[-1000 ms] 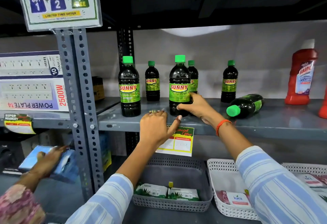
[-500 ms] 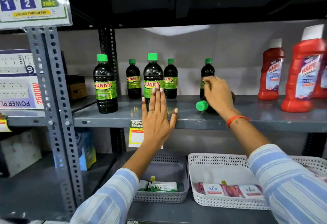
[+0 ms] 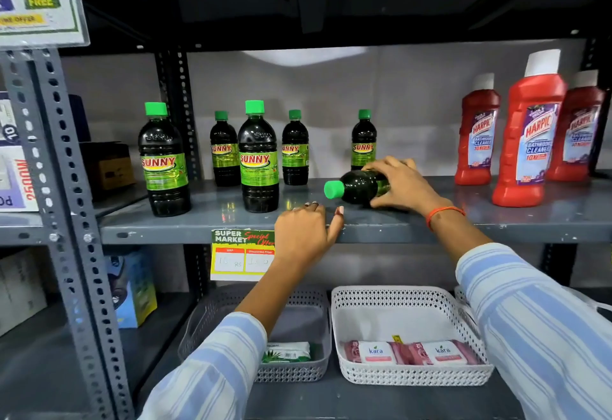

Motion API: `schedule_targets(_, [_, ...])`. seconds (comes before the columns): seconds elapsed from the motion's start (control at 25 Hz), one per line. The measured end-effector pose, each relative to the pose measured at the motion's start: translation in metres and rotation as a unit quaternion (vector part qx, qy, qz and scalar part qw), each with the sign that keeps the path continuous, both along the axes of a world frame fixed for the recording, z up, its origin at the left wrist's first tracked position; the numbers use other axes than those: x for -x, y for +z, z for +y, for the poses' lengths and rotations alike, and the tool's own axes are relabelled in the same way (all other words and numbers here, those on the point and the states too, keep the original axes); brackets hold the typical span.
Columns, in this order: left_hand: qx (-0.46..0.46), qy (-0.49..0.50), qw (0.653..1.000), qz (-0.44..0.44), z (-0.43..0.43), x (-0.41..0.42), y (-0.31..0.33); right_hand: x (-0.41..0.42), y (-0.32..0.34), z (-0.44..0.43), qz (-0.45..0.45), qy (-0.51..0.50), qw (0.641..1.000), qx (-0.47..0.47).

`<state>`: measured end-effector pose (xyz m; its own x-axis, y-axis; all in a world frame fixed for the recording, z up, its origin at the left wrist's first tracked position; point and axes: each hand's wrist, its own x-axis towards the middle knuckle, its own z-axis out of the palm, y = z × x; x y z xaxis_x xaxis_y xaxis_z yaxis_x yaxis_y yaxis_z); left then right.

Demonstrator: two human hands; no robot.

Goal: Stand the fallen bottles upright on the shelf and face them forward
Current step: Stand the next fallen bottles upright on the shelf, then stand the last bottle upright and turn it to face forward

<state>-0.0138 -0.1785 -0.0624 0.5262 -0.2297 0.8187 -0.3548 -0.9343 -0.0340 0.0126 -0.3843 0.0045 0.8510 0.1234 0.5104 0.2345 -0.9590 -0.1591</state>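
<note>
A dark fallen bottle (image 3: 356, 187) with a green cap lies on its side on the grey shelf (image 3: 496, 217), cap pointing left and toward me. My right hand (image 3: 399, 184) is wrapped over its body. My left hand (image 3: 306, 229) rests on the shelf's front edge, fingers curled on the lip, holding no bottle. Two big Sunny bottles stand upright at the front, the left front bottle (image 3: 164, 161) and the middle front bottle (image 3: 259, 158), labels forward. Three smaller ones stand behind, among them the right rear bottle (image 3: 363, 141), just behind my right hand.
Three red Harpic bottles (image 3: 528, 134) stand at the shelf's right. A price tag (image 3: 243, 254) hangs from the front edge. Below, a grey basket (image 3: 298, 376) and a white basket (image 3: 410, 297) hold packets. A perforated upright post (image 3: 66, 220) stands at the left.
My right hand left the middle front bottle and moved right onto the fallen bottle. My left hand rose with fingers spread, then dropped onto the shelf edge. The view shifted right.
</note>
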Motion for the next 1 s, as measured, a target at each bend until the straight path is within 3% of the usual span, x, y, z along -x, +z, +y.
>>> schedule_targets(0.08, [0.004, -0.002, 1.0, -0.011, 0.0, -0.002, -0.001, 0.0, 0.004, 0.003, -0.043, 0.005, 0.996, -0.079])
schedule_targets(0.16, [0.008, -0.007, 1.0, -0.013, -0.001, -0.003, -0.002, 0.002, 0.012, 0.01, -0.07, 0.026, 0.974, -0.215])
schedule_targets(0.28, [0.013, -0.013, 1.0, -0.021, -0.001, -0.005, -0.002, -0.001, 0.017, 0.019, -0.036, 0.047, 0.917, -0.395])
schedule_targets(0.4, [0.014, -0.02, 1.0, -0.018, -0.001, -0.004, -0.002, -0.004, 0.016, 0.016, 0.008, 0.039, 0.885, -0.464])
schedule_targets(0.52, [0.019, -0.024, 0.999, -0.022, -0.001, -0.005, -0.003, -0.01, 0.012, 0.014, 0.012, 0.025, 0.887, -0.461])
schedule_targets(0.68, [0.024, -0.024, 0.999, -0.025, -0.001, -0.005, -0.002, -0.017, -0.005, 0.027, -0.026, -0.069, 0.945, -0.319])
schedule_targets(0.76, [0.028, -0.024, 0.999, -0.031, -0.002, -0.006, -0.004, -0.019, -0.012, 0.029, -0.039, -0.078, 0.937, -0.337])
schedule_targets(0.92, [0.033, -0.026, 0.999, -0.033, -0.001, -0.007, -0.004, -0.012, -0.01, 0.025, 0.005, 0.032, 0.901, -0.432])
schedule_targets(1.0, [0.034, -0.029, 0.998, -0.04, 0.0, -0.007, -0.005, -0.011, -0.01, 0.026, 0.02, 0.057, 0.9, -0.431])
